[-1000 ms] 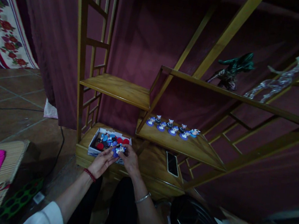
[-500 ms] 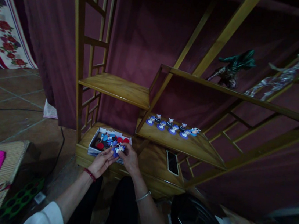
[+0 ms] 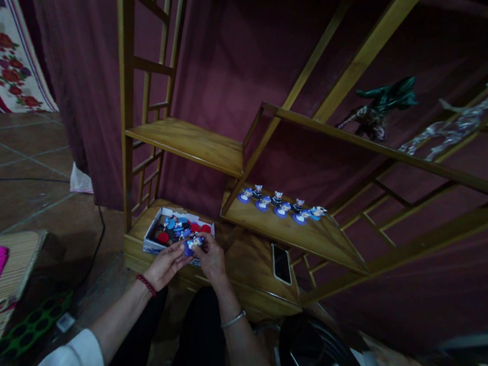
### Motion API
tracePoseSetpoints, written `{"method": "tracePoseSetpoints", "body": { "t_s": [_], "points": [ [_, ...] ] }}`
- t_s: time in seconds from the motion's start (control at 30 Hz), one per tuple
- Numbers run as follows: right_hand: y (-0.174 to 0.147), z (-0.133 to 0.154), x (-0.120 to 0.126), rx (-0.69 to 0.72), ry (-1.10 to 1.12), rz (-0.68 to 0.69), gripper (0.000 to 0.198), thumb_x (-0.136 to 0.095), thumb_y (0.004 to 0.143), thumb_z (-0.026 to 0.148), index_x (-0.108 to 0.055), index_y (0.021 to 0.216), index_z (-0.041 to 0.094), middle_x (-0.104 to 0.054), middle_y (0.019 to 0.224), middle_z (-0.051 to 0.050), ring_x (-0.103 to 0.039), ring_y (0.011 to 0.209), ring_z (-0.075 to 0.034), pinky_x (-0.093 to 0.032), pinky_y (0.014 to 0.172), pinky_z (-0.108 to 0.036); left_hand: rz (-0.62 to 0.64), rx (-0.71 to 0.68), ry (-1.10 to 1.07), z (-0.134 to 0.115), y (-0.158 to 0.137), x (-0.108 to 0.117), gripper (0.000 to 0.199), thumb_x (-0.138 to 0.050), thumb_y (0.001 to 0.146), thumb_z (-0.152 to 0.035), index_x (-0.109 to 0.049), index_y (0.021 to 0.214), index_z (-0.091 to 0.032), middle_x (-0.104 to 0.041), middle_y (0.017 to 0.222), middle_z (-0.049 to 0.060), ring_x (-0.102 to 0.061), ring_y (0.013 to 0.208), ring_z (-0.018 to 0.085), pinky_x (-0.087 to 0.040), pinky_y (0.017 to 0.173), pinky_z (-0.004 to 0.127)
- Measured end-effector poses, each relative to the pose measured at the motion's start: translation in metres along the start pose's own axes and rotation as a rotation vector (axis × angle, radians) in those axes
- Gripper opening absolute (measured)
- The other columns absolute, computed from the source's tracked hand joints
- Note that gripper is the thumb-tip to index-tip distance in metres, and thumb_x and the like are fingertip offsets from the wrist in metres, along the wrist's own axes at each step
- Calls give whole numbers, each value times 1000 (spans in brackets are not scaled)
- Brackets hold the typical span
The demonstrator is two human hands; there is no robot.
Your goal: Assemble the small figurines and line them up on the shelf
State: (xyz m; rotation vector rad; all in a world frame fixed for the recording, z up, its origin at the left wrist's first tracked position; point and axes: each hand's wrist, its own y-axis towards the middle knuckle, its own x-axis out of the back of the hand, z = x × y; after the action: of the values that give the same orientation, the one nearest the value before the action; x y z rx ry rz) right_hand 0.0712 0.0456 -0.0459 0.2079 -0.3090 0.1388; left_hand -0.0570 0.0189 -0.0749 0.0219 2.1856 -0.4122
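A small figurine (image 3: 193, 245) with a purple base is held between my two hands over the front edge of a box. My left hand (image 3: 168, 264) grips its base from the left, fingers closed. From the right, the fingertips of my right hand (image 3: 210, 257) pinch it. Behind them, the white cardboard box (image 3: 149, 241) holds several more figurines with blue, red and black parts. On the shelf (image 3: 261, 222) to the right stand two rows of small figurines (image 3: 282, 209), some on purple bases and some dark, with a light-blue one at the right end.
A phone (image 3: 281, 264) lies on the lower board right of my hands. Above are a bare wooden shelf (image 3: 190, 142), a green-caped figure (image 3: 381, 108) and a clear deer-like statue (image 3: 458, 125). A black bin (image 3: 293, 347) stands at lower right, a bamboo-mat surface (image 3: 22, 261) at left.
Both hands keep the figurine in almost the same place over the box edge. The view has shifted very slightly; nothing else has visibly moved.
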Motion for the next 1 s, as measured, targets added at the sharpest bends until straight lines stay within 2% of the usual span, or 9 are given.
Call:
{"method": "tracePoseSetpoints", "body": {
  "t_s": [0.3, 0.77, 1.0],
  "points": [
    [1, 1, 1, 24, -19, 43, 29, -53, 64, 21, -54, 93, 25, -61, 76, 4, -57, 63, -12, -47, 60, -24, -11, 14, 0, 1, 2, 2, 21, -57, 73, -14, -58, 94, -12, -64, 88, 8, -61, 82, 15, -44, 86, 32],
    [-1, 3, 3, 99, -87, 86, 31, -51, 66, 17, -56, 95, 26, -60, 90, 3, -57, 75, -13, -46, 71, -26, -11, -10, -18, 1, -7, -4, 13, -56, 73, -14, -59, 86, -12, -65, 81, 5, -61, 77, 12, -44, 85, 30],
    [-1, 6, 6, 188, -159, 117, 31, -49, 68, 15, -55, 96, 25, -58, 94, 2, -56, 79, -13, -44, 73, -25, -28, -1, -46, 1, -9, -3, 11, -56, 74, -13, -59, 84, -12, -65, 82, 6, -60, 78, 13, -45, 84, 30]
  ]
}}
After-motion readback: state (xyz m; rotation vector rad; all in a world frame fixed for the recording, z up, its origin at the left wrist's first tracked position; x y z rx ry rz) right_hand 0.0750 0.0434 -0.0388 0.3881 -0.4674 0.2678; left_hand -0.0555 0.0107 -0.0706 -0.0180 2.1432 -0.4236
